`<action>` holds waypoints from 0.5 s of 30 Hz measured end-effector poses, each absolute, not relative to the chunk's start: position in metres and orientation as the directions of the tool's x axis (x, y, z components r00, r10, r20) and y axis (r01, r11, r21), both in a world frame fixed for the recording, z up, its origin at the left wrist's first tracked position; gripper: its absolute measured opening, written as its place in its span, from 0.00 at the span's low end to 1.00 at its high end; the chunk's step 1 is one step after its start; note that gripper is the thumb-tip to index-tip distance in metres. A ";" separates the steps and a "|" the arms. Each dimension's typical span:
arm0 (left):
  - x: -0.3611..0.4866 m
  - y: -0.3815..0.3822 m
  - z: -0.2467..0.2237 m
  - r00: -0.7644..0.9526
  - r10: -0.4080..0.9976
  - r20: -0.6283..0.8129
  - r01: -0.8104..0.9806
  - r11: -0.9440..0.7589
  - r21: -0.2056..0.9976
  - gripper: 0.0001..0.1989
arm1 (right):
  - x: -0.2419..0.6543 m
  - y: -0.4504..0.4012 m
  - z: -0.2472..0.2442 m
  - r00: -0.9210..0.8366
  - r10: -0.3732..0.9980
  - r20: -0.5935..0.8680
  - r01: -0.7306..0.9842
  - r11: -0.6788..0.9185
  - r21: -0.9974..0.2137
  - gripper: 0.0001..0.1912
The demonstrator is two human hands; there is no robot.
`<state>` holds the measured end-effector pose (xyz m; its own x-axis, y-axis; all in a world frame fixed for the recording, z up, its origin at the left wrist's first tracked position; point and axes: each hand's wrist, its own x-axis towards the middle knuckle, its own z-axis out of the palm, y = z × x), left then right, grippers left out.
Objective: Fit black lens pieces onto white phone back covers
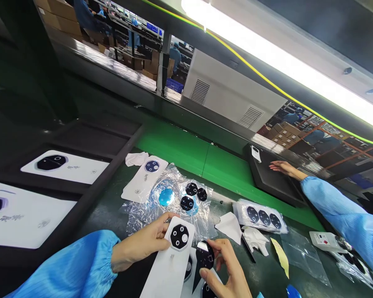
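My left hand (143, 244) grips the upper edge of a white phone back panel (166, 275), which has a black octagonal camera plate near its top. Pinched between the thumb and fingers of my right hand (230, 269) is a black camera lens cover (204, 254), close to the panel's right side. More panels with black camera plates lie partly hidden below my hands. Beyond them, several loose black lens covers (187, 203) and a shiny blue disc (166, 197) rest on crumpled clear plastic film (139, 217).
Black trays (112, 165) at left hold white panels (81, 167). A co-worker's hand (282, 168) reaches over a dark tray (272, 182) at right. Bagged lens covers (263, 217), white wipes (255, 239), yellow paper (280, 256) and a bottle (328, 241) lie on the bench.
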<state>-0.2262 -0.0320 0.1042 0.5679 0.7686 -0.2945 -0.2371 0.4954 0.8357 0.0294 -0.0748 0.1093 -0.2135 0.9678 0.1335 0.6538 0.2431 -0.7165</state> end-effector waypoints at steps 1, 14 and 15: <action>-0.226 -0.032 0.106 0.571 0.763 -0.303 -0.225 0.501 0.836 0.31 | 0.030 -0.075 0.109 -0.216 0.967 0.133 0.658 0.245 -0.712 0.21; -0.228 -0.032 0.108 0.576 0.755 -0.314 -0.191 0.498 0.846 0.31 | 0.027 -0.074 0.111 -0.257 0.953 0.163 0.666 0.297 -0.684 0.20; -0.228 -0.032 0.109 0.573 0.757 -0.316 -0.192 0.498 0.846 0.31 | 0.027 -0.074 0.112 -0.257 0.952 0.167 0.667 0.299 -0.683 0.19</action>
<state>-0.2276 -0.0318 0.1088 0.5726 0.7567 -0.3156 -0.1922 0.4981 0.8456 0.0269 -0.0739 0.1119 -0.2568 0.9520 0.1667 0.6665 0.2994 -0.6827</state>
